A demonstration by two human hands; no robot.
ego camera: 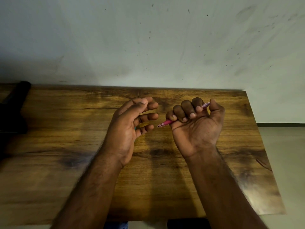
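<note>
A pink pen (166, 122) is gripped in the fist of the right hand (196, 128), held above the wooden table (66, 129), its tip pointing left toward the left hand (130, 124). The left hand is held with fingers loosely curled and nothing clearly in it; a small teal speck shows at the palm, unidentifiable. The step in hand appears to be handling the pen between the 2 hands; a pinch near its tip would likely be needed next.

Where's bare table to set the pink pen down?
Bare wood on the table between the two forearms, and right of the right hand gripping the pink pen, out to the table's right edge. Also between the left hand and the dark object at far left, the only clutter.
</note>
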